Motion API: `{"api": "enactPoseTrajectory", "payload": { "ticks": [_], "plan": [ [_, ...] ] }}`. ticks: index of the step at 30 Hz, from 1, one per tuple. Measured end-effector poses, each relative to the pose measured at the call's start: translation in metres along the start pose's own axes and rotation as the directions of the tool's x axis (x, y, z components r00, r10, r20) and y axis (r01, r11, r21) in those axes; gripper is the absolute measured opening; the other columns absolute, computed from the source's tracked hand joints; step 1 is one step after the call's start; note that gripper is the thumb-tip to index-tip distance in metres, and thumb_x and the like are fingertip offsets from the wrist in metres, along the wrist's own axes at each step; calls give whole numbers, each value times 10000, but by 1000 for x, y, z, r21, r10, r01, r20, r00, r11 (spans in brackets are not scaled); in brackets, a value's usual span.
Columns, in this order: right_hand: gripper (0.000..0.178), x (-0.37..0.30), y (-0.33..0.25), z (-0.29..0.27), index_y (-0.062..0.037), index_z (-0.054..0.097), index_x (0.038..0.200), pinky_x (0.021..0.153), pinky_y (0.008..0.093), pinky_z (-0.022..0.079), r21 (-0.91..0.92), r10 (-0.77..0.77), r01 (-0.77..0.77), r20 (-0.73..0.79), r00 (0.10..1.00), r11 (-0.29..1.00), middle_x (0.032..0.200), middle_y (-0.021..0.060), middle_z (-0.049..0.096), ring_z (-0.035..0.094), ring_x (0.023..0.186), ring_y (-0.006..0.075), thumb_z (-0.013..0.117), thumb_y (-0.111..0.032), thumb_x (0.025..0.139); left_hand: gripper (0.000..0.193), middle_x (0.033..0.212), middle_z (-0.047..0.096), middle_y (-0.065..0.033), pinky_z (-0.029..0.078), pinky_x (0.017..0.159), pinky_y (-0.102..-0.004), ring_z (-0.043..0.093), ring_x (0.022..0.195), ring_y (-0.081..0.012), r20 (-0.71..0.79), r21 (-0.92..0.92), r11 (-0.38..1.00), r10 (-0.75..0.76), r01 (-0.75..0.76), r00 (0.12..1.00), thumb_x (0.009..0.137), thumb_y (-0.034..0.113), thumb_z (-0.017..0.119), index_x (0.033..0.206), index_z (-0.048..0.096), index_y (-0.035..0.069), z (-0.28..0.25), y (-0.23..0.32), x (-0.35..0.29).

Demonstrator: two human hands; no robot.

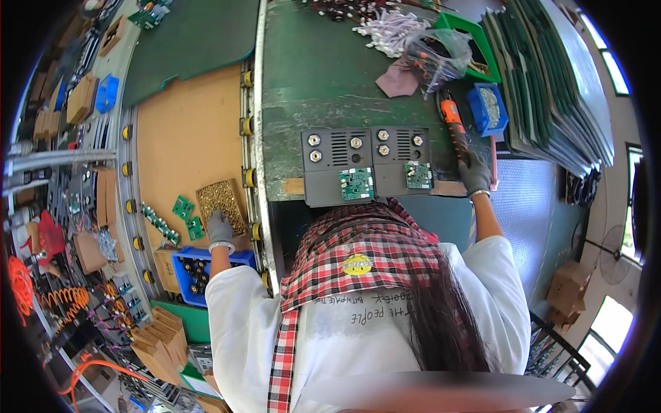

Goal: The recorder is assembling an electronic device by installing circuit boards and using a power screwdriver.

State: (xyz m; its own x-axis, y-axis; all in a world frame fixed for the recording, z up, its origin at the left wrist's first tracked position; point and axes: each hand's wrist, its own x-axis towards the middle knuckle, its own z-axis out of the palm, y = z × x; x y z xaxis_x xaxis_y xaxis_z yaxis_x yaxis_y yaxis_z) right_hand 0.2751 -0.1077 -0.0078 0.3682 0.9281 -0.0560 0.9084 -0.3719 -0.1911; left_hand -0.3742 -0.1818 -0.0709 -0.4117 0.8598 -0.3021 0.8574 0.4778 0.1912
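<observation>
My left hand (219,228), in a grey glove, reaches into a shallow box (238,195) of small brass-coloured parts. Its fingers are bunched together among them, and what they pinch is too small to make out. Gloved too, my right hand (475,173) is closed round the lower end of an orange and black electric screwdriver (452,120) at the bench's right edge. Side by side in front of me lie two dark slotted housings (330,155) (403,143) with round metal fittings. A green circuit board (356,184) sits on the left housing, another circuit board (418,175) on the right.
Left of the bench runs a roller conveyor (249,127) with loose circuit boards (183,206) and a blue bin (180,279) of black parts. At the far right are a blue bin (475,103) of small metal pieces, a green bin (451,20), a plastic bag (437,58) and stacked panels (544,82).
</observation>
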Motion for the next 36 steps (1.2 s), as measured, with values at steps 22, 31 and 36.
{"api": "enactPoseTrajectory", "payload": {
  "ticks": [22, 31, 36],
  "plan": [
    [481, -24, 27, -62, -29, 430, 1112, 609, 222, 431, 881, -73, -429, 450, 890, 200, 842, 44, 531, 500, 693, 99, 623, -196, 704, 54, 719, 490, -54, 461, 553, -229, 489, 624, -150, 372, -642, -713, 29, 280, 928, 795, 2, 489, 837, 521, -2, -3, -44, 10],
    [574, -86, -92, -156, 8, 454, 1047, 661, 295, 413, 963, -89, 266, -262, 961, 46, 893, 88, 510, 496, 763, 177, 691, -320, 640, 209, 865, 523, -105, 487, 650, -284, 530, 718, -190, 64, -353, -698, 646, 623, 761, 821, 46, 471, 1012, 508, -31, -58, 147, -2],
    [594, -103, -119, -180, 12, 465, 1045, 699, 359, 419, 617, 69, 766, -785, 615, 180, 906, 116, 510, 499, 794, 214, 716, -335, 634, 307, 1150, 471, -216, 426, 903, -416, 481, 1065, -329, 150, -401, -411, 852, 819, 501, 866, 105, 410, 1129, 422, -51, -68, 262, -30]
  ]
}}
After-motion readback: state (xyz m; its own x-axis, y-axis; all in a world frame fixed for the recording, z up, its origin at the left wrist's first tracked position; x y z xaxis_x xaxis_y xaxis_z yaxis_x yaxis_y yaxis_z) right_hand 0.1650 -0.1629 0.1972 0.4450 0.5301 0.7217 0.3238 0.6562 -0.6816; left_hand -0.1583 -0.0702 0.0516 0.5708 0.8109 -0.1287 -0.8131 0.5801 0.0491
